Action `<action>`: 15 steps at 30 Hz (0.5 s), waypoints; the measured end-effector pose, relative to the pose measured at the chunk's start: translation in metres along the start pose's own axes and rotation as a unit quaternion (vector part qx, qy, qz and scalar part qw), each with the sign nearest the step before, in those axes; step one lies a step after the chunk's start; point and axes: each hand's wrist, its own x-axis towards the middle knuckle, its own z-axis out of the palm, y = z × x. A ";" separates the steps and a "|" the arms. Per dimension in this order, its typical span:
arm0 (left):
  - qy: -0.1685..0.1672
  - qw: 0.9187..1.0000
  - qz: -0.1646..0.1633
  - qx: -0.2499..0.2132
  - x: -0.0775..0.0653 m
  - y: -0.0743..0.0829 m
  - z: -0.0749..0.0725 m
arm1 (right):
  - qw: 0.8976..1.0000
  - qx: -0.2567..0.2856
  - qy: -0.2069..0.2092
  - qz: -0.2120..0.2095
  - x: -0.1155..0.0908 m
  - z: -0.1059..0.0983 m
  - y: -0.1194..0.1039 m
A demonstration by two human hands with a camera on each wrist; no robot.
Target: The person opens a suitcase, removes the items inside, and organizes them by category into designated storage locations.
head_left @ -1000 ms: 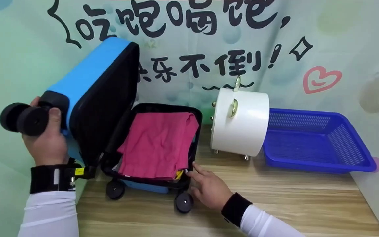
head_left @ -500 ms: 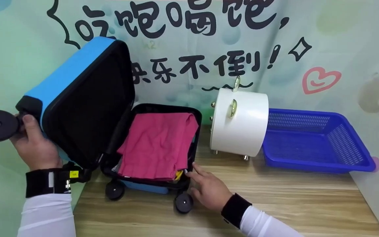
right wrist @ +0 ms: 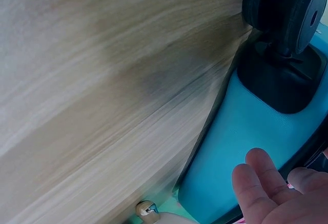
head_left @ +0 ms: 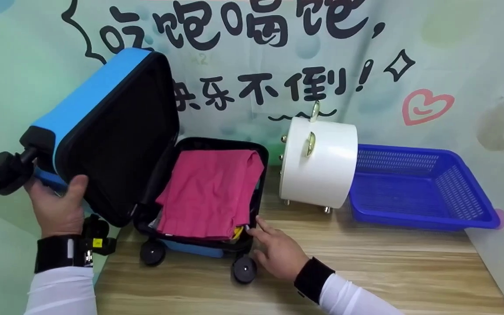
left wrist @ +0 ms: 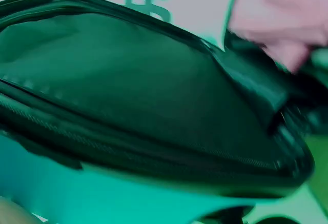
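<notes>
A blue suitcase lies with its black-lined lid (head_left: pixel 123 118) swung up to the left and its base (head_left: pixel 263 183) flat on the wooden table. Folded pink cloth (head_left: pixel 210 192) fills the base, with a bit of yellow showing at its near right corner. My left hand (head_left: pixel 57 208) is under the lid's lower left edge beside a double wheel (head_left: pixel 5 173), thumb spread; its other fingers are mostly hidden behind the lid. At the base's near right corner, my right hand (head_left: pixel 280 253) rests its fingertips on the rim. The right wrist view shows its fingers (right wrist: pixel 264 178) against the blue side.
To the suitcase's right stands a white round pot-like container (head_left: pixel 322 166) with gold handles and small metal feet. Behind and right of it sits a blue perforated plastic basket (head_left: pixel 409 223). A printed cloth backdrop (head_left: pixel 252 57) closes off the back.
The lid has swung further down to the left. My left hand has slid off the wheel corner to below the lid's edge, and the wheel has swivelled. My right hand stays put.
</notes>
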 end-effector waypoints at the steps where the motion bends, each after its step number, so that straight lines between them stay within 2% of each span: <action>1: 0.000 1.000 -0.007 0.030 -0.001 0.002 -0.001 | 1.000 0.000 -0.001 0.000 0.000 0.000 0.000; 3: 0.006 0.996 -0.034 0.085 -0.002 0.006 -0.002 | 1.000 0.000 -0.002 0.001 0.000 0.000 -0.001; 4: 0.012 0.995 -0.046 0.093 -0.002 0.008 -0.002 | 1.000 0.000 -0.002 0.002 0.000 0.000 -0.001; 9: 0.042 0.992 -0.078 0.092 -0.005 0.013 -0.002 | 1.000 0.003 -0.007 0.004 0.001 0.000 -0.002; 15: 0.060 0.990 -0.083 0.102 -0.010 0.008 0.002 | 1.000 0.005 -0.030 0.003 0.000 -0.008 -0.001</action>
